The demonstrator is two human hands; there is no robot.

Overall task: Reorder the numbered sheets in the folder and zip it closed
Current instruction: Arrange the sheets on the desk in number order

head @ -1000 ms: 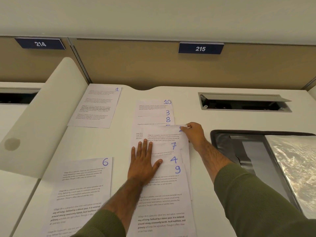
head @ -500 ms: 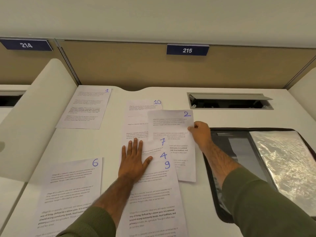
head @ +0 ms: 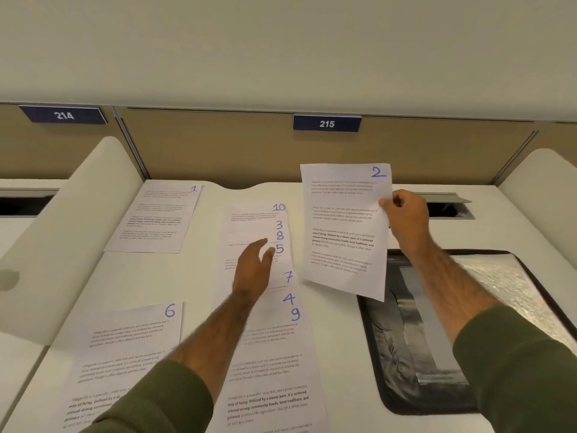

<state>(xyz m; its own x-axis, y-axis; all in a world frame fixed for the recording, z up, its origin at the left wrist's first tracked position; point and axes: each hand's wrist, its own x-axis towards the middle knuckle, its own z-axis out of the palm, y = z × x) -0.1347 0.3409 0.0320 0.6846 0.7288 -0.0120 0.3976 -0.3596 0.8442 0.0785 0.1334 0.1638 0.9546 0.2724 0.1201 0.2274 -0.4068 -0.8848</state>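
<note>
- Sheet 2 [head: 343,232] is pinched at its right edge by the fingers of the right hand [head: 406,220], raised off the surface [head: 337,339] beside the open folder [head: 399,354].
- The left hand [head: 253,267] is held over the fanned stack [head: 281,339], fingers loosely straight.
- 10, 3, 8, 5, 7, 4, 9 are read there; the labels [head: 327,123] show 214 and 215.

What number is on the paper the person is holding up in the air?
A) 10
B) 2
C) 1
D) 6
B: the right hand pinches the right edge of the sheet marked 2 and holds it up, with a blue 2 in its top corner.
</note>
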